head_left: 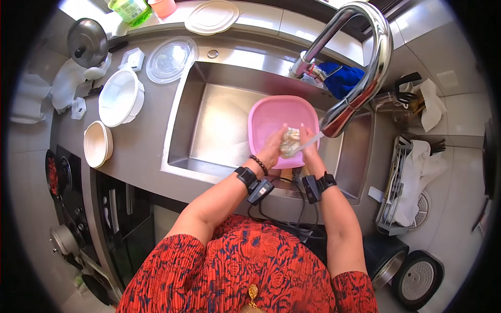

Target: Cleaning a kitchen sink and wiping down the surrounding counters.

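Note:
A pale, wet bundle (290, 144) with a patterned upper part is between my two hands; blur hides what it is. My left hand (273, 146) cups it from the left, and my right hand (309, 145) holds its right side. Both hands are over a pink plastic basin (262, 113), which stands in the stainless-steel sink (223, 113). From the chrome faucet's spray head (339, 117), a water stream (312, 141) runs slantwise past my right hand onto the bundle.
Left of the sink stand a white plastic bowl (119, 98), a beige bowl (98, 144) and a clear lid (172, 58). A blue cloth (344, 80) lies behind the faucet. At right is a dish rack (391, 187). Cables (301, 207) hang between my wrist devices.

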